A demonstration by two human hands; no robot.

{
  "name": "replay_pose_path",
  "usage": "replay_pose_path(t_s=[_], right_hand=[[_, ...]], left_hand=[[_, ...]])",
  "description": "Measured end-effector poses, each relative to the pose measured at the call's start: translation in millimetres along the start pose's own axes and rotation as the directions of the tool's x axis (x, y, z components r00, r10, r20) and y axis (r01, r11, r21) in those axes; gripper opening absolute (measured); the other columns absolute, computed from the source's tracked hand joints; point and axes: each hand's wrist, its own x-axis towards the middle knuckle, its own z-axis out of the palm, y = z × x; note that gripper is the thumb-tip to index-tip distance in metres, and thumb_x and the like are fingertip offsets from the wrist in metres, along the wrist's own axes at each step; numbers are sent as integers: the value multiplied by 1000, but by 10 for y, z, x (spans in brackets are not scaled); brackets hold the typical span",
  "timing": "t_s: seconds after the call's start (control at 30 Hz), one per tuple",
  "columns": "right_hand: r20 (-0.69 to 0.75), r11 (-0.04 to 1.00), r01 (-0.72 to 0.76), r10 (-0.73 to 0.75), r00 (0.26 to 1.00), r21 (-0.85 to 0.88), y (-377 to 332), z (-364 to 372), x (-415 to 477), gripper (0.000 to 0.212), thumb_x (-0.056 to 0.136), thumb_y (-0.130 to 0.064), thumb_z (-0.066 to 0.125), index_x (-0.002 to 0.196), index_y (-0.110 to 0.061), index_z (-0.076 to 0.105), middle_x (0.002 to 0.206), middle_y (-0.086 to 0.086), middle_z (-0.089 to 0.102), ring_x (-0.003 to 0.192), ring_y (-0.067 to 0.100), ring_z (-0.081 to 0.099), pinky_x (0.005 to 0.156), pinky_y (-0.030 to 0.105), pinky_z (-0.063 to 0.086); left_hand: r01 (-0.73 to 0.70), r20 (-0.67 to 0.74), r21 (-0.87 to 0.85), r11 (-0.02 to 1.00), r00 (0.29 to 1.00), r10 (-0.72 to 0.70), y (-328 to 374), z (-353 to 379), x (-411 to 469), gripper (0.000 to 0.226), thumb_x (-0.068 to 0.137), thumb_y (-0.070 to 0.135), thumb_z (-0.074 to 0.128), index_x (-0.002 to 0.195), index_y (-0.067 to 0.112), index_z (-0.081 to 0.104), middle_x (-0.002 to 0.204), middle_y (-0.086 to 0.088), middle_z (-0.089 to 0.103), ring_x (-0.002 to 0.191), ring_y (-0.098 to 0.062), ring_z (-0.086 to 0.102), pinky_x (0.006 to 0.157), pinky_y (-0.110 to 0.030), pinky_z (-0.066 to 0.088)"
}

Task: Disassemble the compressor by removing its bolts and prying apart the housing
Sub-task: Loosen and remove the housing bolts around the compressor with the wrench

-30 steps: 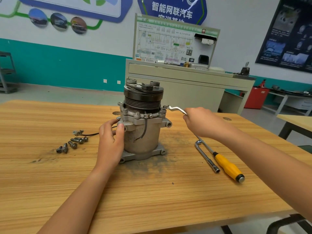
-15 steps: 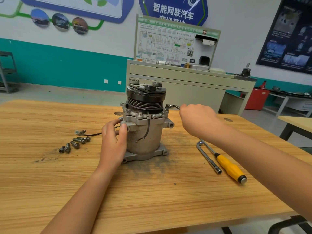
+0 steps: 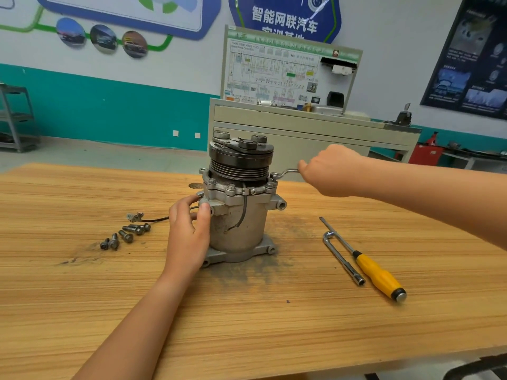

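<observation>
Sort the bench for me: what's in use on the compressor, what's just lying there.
In use: compressor, held by the left hand; offset wrench, gripped by the right hand.
Lying idle: loose bolts, yellow-handled screwdriver, L-shaped socket wrench.

On the surface [image 3: 247, 325] the compressor [image 3: 238, 215] stands just right of the fingers [image 3: 181, 208] of the left hand [image 3: 189, 237], which grip it. A wrench [image 3: 285, 172] spans from its flange to the fingers [image 3: 303, 166] of the right hand [image 3: 332, 171]. Bolts [image 3: 126, 234] lie left of the left fingers; a socket wrench [image 3: 343, 259] and a screwdriver [image 3: 378, 275] lie before the right fingers.
</observation>
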Motion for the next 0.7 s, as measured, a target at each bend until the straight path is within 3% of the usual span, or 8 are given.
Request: replay_pose_path(t_s=[0.1,0.2,0.3,0.4,0.47,0.5,0.6,0.7], right_hand=[[-62,996,-48,53,997,73,56,122,180,22,92,0,39,112,-7,45,62,-2,43,52,17,43,50,26,39],[-167,943,-97,156,973,317,-51,274,399,27,92,1,41,118,-7,43,87,3,64,81,25,61,95,37,40],[-287,820,-161,365,886,549,-189,494,501,29,94,-1,37,121,-7,47,96,9,66,85,27,61,85,33,42],[-101,276,-174,754,649,945,-275,665,359,25,99,-17,38,116,-6,52,89,12,66,80,31,62,69,37,48],[109,-114,-26,821,560,993,-386,706,226,18,98,-20,40,101,-9,54,84,6,65,82,26,64,71,38,51],[151,-193,15,814,561,981,-466,713,158,14,98,-20,41,94,-11,52,81,3,64,80,24,64,71,37,52],[121,-184,35,768,629,982,-749,716,-1,13,97,-18,43,88,-14,51,74,-1,61,73,20,62,67,36,50],[96,-157,27,722,686,987,-999,734,-16,11,97,-18,43,89,-17,51,72,-1,61,69,17,60,65,35,50]], left_hand=[[-7,-9,0,1000,1000,7,-2,-2,-5,37,98,31,38,130,15,45,126,4,37,88,37,33,68,9,27],[-35,-7,17,999,999,35,-10,8,-7,36,99,30,37,130,14,46,126,3,38,89,37,32,69,10,25],[-43,-21,39,998,999,44,-9,-9,-24,31,98,32,38,127,21,44,128,3,38,94,32,36,74,6,30],[-112,-36,75,991,993,115,54,-51,-47,45,96,41,40,133,16,40,137,-3,34,113,2,43,97,-21,36],[-235,-95,122,964,964,247,134,-79,-57,60,90,46,35,134,7,40,140,-9,33,127,-16,37,106,-35,31],[-307,-122,150,940,938,326,192,-96,-55,60,89,44,34,132,3,42,140,-12,35,129,-17,34,109,-41,29],[-528,-96,279,802,816,571,418,-138,-10,44,90,31,42,125,5,47,134,-18,43,125,-17,36,101,-65,30],[-739,75,367,566,630,773,753,-138,126,35,89,25,52,118,7,52,128,-16,51,119,-23,43,97,-62,37]])
